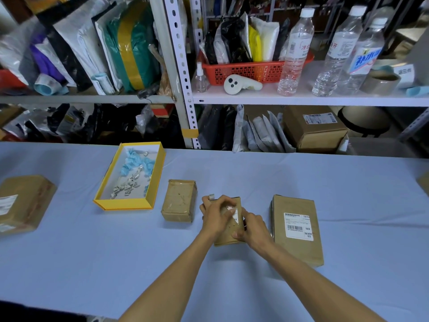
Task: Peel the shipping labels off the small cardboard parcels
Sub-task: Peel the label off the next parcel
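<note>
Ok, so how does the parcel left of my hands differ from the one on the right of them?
The left parcel has a bare top with no label; the right parcel carries a whole white barcode label. The left parcel also looks smaller than the right parcel. Both are brown cardboard lying flat on the blue tablecloth, untouched; the left hand and right hand hold the middle parcel.

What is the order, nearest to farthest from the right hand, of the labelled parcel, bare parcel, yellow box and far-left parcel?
From the right hand:
1. labelled parcel, just to its right.
2. bare parcel, left, beyond the held parcel.
3. yellow box, farther left and back.
4. far-left parcel, at the view's left edge.
</note>
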Available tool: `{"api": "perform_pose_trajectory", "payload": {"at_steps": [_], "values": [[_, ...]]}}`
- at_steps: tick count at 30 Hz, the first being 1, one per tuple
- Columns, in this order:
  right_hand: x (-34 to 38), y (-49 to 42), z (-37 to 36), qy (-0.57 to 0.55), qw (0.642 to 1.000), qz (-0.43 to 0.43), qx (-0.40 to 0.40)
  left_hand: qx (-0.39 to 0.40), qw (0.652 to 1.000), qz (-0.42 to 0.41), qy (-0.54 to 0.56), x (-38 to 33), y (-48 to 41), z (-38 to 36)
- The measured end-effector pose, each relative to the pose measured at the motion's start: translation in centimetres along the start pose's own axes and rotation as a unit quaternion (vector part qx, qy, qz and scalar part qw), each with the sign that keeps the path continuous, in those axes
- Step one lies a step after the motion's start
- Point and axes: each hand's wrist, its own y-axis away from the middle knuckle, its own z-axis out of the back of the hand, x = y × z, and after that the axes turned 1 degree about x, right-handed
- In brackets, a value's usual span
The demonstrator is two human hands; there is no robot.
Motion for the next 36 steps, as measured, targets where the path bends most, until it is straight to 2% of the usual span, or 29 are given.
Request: {"api": "perform_pose_trajectory", "payload": {"at_steps": [11, 22, 36], "values": [[-0.4, -0.1, 0.1, -0.039, 0.999, 0.01, 0.01, -0.023, 0.998, -0.036, -0.039, 1.0, -1.1, 0.3], [-0.1, -0.2, -0.2, -0.035, 0.999, -0.003, -0.001, -0.02, 0.995, -0.017, -0.094, 0.5, -1.5, 0.4], [0.0, -0.2, -0.6, -0.023, 1.0, -0.016, -0.015, -0.03, 0.994, -0.065, -0.081, 0.9, -0.6, 1.6]]}}
